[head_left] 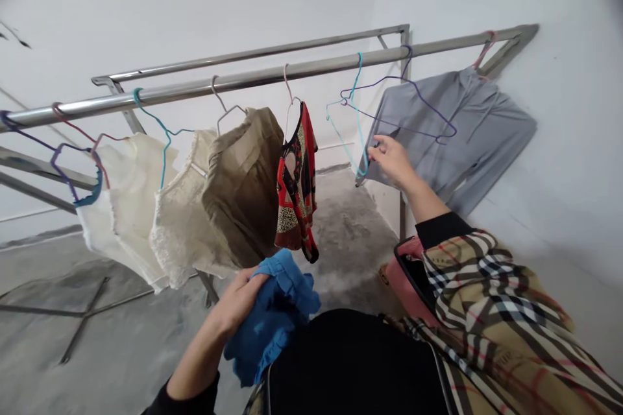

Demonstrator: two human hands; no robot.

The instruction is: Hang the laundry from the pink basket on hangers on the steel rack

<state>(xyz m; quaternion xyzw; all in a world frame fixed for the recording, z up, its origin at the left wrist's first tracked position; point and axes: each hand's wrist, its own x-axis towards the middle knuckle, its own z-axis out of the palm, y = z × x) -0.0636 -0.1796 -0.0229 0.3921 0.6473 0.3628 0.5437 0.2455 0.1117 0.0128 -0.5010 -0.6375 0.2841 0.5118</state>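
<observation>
Blue garment: a bright blue, ruffled cloth piece (277,311), bunched up low in front of the body, below the hanging clothes.
Weight and feel: probably light and soft, with no stiffness of its own; it should slump and fold wherever it is not supported.
Fragility: unlikely to break, though the gathered ruffles could catch or stretch if tugged.
Where to take hold: a thick fold or seam near the top edge would likely be surer than a loose frill; the bunching hides which edge is the neckline.
Left hand: the left hand (241,301) has its fingers closed over the upper edge of the cloth.
Right hand: the right hand (393,159) is raised, thumb and forefinger a little apart with nothing visible between them; contact with the hanger cannot be told.
Nearest hanger: a thin turquoise wire hanger (357,120), bare, just beside the right fingers; likely light and ready to swing, best steadied near its neck.
Beyond: a bare purple wire hanger (392,120) and a grey drawstring garment (467,123).
Support: a shiny round metal rail (321,67) above.
</observation>
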